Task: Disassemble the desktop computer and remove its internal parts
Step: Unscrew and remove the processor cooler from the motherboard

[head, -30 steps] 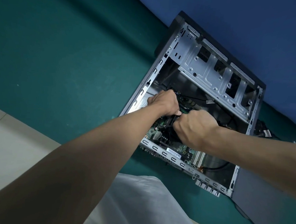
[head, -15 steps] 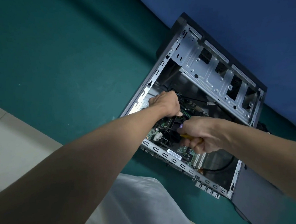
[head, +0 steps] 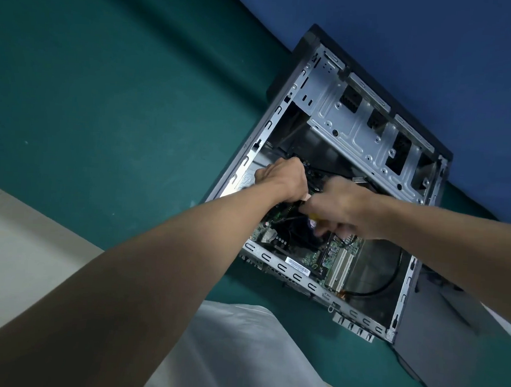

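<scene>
An open desktop computer case [head: 291,269] lies on its side on the green table, its side panel off. Inside I see the green motherboard [head: 313,258] with white expansion slots [head: 340,267] and a silver drive cage [head: 362,131]. My left hand [head: 282,178] reaches deep into the case over the motherboard, fingers curled on something hidden beneath it. My right hand [head: 341,209] is closed around a yellow-handled tool [head: 314,218], most of which is hidden in the fist. The two hands almost touch.
The green table surface [head: 119,95] stretches left of the case. A blue wall [head: 436,54] stands behind it. A grey panel [head: 454,340] lies right of the case. A black cable [head: 389,283] loops inside the lower case. White cloth [head: 238,356] covers my lap.
My right hand turned and shifted slightly up and left toward my left hand, with the yellow handle now showing under its fingers. My left hand stayed in place.
</scene>
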